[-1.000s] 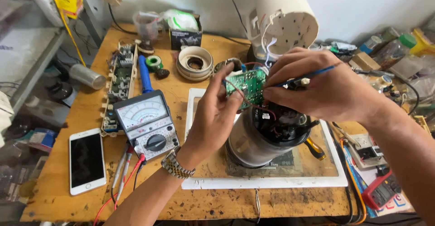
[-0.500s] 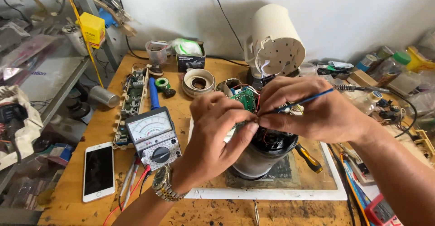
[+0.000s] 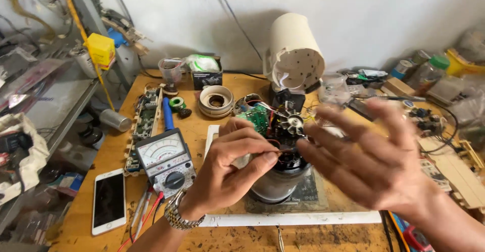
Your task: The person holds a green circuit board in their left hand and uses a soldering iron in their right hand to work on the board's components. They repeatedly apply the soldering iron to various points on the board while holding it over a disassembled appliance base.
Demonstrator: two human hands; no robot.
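Observation:
A small appliance's round grey motor body [image 3: 273, 186] stands opened on a white mat [image 3: 293, 218]. A green circuit board [image 3: 257, 117], a small metal fan [image 3: 292, 124] and loose wires stick out of its top. My left hand [image 3: 227, 173], with a metal watch on its wrist, pinches a thin wire [image 3: 274, 153] at the body's upper rim between thumb and forefinger. To the right of the body my right hand [image 3: 371, 163] hovers, motion-blurred, fingers spread and holding nothing. The appliance's cream plastic cover [image 3: 295, 50] rests tilted behind.
An analog multimeter [image 3: 164, 161] with red probes, a white phone [image 3: 108, 201], a long circuit board [image 3: 144, 120] and a blue-handled tool [image 3: 167, 114] lie at left. A wire spool [image 3: 216, 100], black box [image 3: 206, 77] and cup [image 3: 169, 70] stand behind. Cluttered parts [image 3: 429, 120] crowd the right.
My right hand no longer holds the thin blue tool; it has opened and drawn back to the right. My left hand has dropped from the green board to the wires.

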